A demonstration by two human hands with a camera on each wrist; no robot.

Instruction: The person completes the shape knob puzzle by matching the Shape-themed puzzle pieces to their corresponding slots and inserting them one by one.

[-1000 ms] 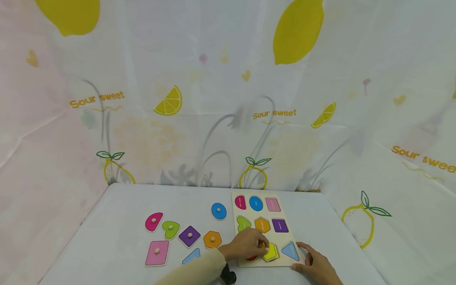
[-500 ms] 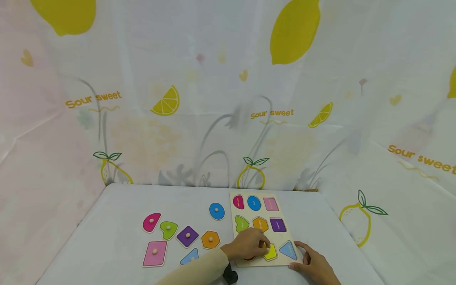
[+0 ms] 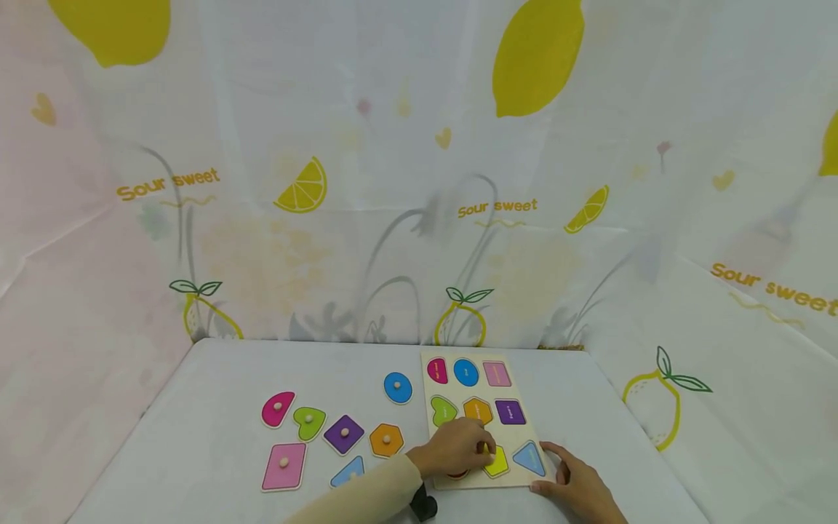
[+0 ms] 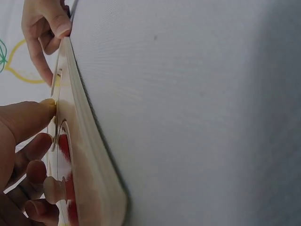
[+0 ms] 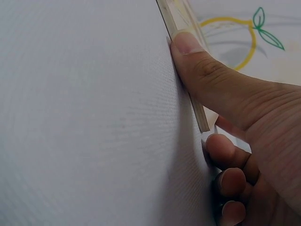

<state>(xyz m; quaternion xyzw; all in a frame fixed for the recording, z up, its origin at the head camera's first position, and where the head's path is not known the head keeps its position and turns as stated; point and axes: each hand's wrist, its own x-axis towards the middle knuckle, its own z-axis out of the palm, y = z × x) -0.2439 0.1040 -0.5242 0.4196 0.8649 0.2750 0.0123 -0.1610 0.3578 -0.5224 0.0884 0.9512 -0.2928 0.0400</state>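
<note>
A wooden shape-puzzle board lies on the right of the white table. My left hand reaches over its near part, thumb and fingertips pinching the yellow puzzle piece, which lies at its matching yellow spot; the fingers hide its knob in the head view. Just beside that hand, a red puzzle piece with a wooden knob sits in the board, mostly covered by the hand from above. At the near right corner, my right hand holds the board, thumb on the front edge, fingers along the right side.
Left of the board lie knobbed pieces: blue circle, orange hexagon, purple square, green heart, magenta half-circle, pink rectangle and light-blue triangle. A lemon-print curtain stands behind the table.
The yellow piece, askew over its outline a second ago, now lies lined up with it. My left hand keeps its pinch and my right hand stays on the board's corner. The head view shifted slightly.
</note>
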